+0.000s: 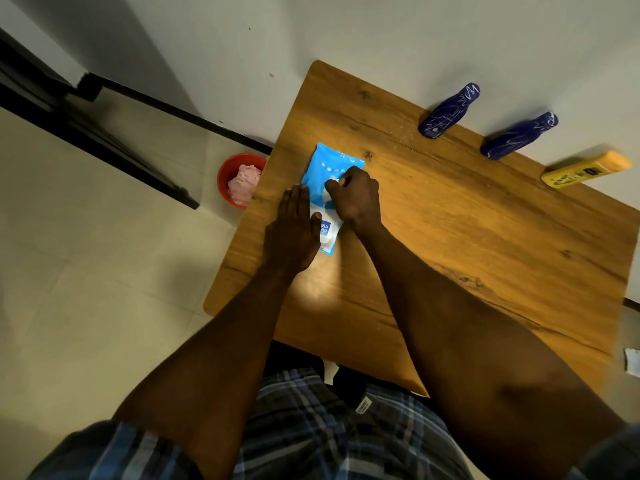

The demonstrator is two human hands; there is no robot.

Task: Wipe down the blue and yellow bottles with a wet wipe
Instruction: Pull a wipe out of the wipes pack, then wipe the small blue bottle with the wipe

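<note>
On the table (450, 237) the left hand (294, 233) lies flat, fingers straight, pinning the wipe pack (330, 174), the right hand (356, 197) pinches a white wipe (335, 182), barely visible, while blue bottles (449, 110) and yellow bottle (585, 169) stand by the wall, seemingly unwiped.

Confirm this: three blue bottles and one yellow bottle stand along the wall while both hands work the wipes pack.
Wrong count. The head view shows two blue bottles, not three. The yellow bottle and the hands on the wipes pack are as stated.
</note>
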